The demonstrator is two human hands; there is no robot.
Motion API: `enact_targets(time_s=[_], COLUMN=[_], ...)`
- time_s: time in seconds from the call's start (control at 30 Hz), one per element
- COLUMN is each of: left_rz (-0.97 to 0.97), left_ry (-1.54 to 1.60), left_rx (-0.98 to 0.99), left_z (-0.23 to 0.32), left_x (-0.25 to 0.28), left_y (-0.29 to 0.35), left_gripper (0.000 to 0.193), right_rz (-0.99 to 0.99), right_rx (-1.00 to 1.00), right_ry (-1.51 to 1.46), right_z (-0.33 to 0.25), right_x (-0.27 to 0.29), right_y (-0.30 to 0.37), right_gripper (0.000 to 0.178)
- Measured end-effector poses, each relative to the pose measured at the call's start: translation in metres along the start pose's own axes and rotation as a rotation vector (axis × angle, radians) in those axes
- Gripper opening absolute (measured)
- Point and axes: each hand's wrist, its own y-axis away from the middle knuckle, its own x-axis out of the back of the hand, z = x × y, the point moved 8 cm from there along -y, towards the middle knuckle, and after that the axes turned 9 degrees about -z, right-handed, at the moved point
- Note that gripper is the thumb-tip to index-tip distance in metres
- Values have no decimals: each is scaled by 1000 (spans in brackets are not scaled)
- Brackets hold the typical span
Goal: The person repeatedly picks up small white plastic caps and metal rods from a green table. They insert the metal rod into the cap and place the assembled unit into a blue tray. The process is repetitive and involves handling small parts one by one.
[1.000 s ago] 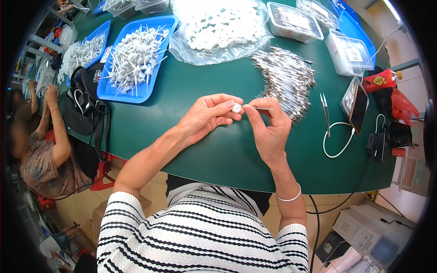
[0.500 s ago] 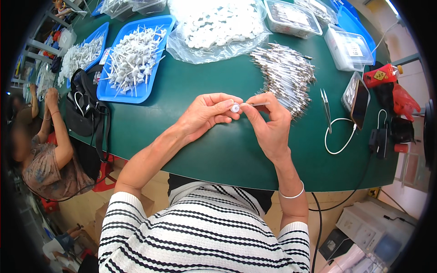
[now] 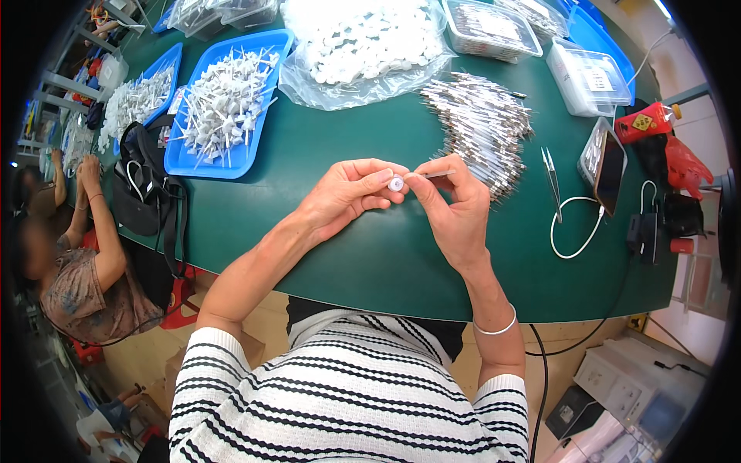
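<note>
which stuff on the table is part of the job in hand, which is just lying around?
In the job:
left hand pinching a small white cap
right hand pushing a thin metal pin into it
pile of metal pins
bag of white caps
blue tray of assembled pieces

Lying about:
tweezers
phone
white cable
black bag
red bottle

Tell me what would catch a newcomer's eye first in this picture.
At the centre, the left hand pinches a small white round cap while the right hand holds a thin metal pin up to it, above the green table. Just behind the hands lies a big heap of metal pins, and to the left a blue tray piled with white assembled pieces.
</note>
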Motion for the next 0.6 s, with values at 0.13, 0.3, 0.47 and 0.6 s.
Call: enact_targets(time_s=[0.13, 0.3, 0.47, 0.6], left_rz=[7, 24, 8, 16], left_ry=[-7, -13, -24, -25], left_rx=[5, 6, -11, -5], left_z=[-1, -2, -2, -2], left_x=[2, 2, 2, 2], left_y=[-1, 0, -1, 0], left_gripper=[24, 25, 25, 25], right_rz=[6, 22, 28, 17], right_rx=[14, 64, 95, 94], right_ry=[50, 130, 185, 192], right_z=[-3, -6, -11, -10], right_x=[1, 0, 0, -1], right_y=[0, 1, 1, 1], right_gripper=[11, 12, 13, 13])
